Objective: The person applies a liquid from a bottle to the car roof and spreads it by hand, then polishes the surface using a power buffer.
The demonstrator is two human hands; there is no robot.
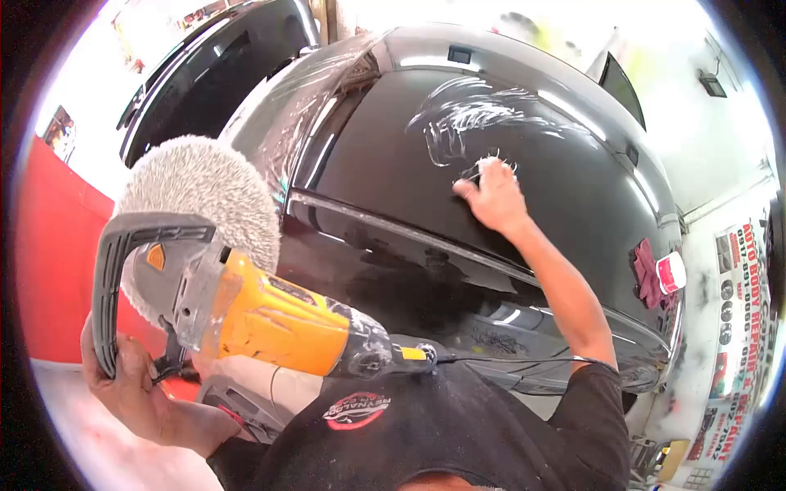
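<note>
My left hand [131, 380] is wrapped round the black loop handle of a yellow polisher [282, 323]. Its large fluffy wool pad [205, 188] is tilted up beside the car. The polisher's rear end rests near my shirt, and a black cord trails from it to the right. My right hand [497, 196] lies on the glossy black car panel [385, 155], fingers stretched out. White paste [489, 164] shows around my fingertips. Beyond them, streaks of white paste [479, 114] are smeared in curved strokes over the panel.
A maroon cloth [647, 274] and a white tub [671, 272] sit at the panel's right edge. Another dark car panel [221, 82] stands at upper left. A red wall panel [70, 254] is on the left, and a printed banner [729, 352] hangs at right.
</note>
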